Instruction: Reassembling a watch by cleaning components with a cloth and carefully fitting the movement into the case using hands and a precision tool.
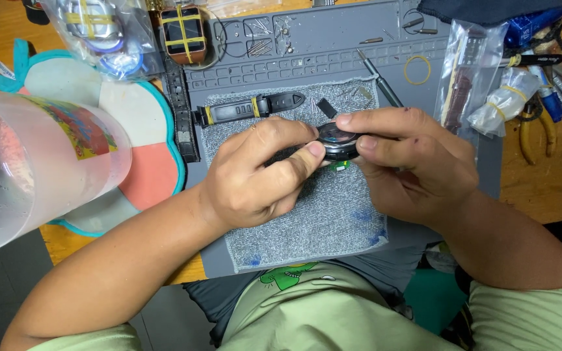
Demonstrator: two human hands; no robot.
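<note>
A round black watch case (337, 142) with a glass face is held above a grey cloth (307, 214). My left hand (261, 172) grips it from the left, thumb pressed to its rim. From the right, my right hand (411, 159) pinches it, forefinger on top and thumb at its side. A small green piece (340, 166) shows just under the case. A black strap half (248, 107) with yellow bands lies on the cloth's far edge.
A grey work mat (333, 45) holds small pins, a screwdriver (378, 81) and a square brown watch (183, 32). A clear plastic jug (27, 162) stands at the left. Bagged straps (466, 78) and tools (554, 84) lie at the right.
</note>
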